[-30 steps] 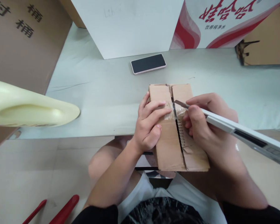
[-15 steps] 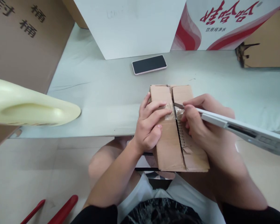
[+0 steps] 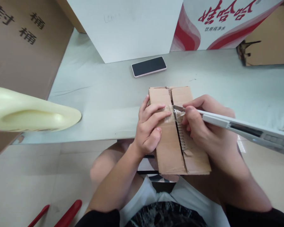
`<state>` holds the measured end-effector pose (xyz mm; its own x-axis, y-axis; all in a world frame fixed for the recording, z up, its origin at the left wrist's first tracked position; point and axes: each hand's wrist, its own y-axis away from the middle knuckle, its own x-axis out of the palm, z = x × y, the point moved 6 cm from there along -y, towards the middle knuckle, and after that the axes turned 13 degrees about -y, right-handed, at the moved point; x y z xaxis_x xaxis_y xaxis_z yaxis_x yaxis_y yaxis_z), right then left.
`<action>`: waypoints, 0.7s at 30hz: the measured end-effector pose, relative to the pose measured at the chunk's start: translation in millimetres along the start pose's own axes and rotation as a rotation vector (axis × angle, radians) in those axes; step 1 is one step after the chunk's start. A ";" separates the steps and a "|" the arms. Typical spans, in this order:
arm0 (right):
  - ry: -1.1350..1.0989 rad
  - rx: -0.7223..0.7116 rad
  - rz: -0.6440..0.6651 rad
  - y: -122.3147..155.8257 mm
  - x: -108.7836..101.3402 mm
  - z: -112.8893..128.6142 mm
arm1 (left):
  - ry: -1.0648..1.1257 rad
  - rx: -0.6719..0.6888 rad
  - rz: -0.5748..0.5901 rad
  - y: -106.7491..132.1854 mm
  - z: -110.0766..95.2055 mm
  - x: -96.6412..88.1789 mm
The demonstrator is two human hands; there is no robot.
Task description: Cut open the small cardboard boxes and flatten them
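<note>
A small brown cardboard box (image 3: 170, 148) lies over the near edge of the pale table (image 3: 104, 94), its top seam partly split and still bridged by clear tape. My left hand (image 3: 150, 127) presses down on the box's left flap, fingers curled over it. My right hand (image 3: 203, 126) is closed round a white utility knife (image 3: 246, 129). The knife's blade tip rests at the seam, right at the tape, and its long handle runs off to the right.
A black phone (image 3: 149, 66) lies on the table behind the box. A white board and a red-and-white printed carton stand at the back, brown cartons at the left and right. A cream plastic piece (image 3: 33, 113) juts in from the left. Red handles (image 3: 66, 214) lie on the floor.
The knife's blade has slid slightly left and down along the seam toward the tape. My left hand stays on the box. The view has shifted a little.
</note>
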<state>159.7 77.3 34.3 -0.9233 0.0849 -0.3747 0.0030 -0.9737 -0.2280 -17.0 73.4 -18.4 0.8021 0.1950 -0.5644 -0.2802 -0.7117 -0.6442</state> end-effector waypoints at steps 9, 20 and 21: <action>0.023 0.014 -0.019 0.9 -1.5 -2.2 | 0.009 0.011 -0.006 -0.6 -0.3 -0.3; 0.069 -0.046 0.054 -9.5 5.1 11.0 | -0.041 0.014 0.011 -0.5 -0.5 0.5; 0.067 -0.050 0.050 -9.2 5.1 11.5 | -0.035 0.016 0.006 -0.5 -0.7 0.2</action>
<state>150.6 84.3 44.9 -0.8936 0.0520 -0.4458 0.0691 -0.9655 -0.2512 -16.3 73.4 -17.8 0.7812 0.2145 -0.5863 -0.2938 -0.7023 -0.6484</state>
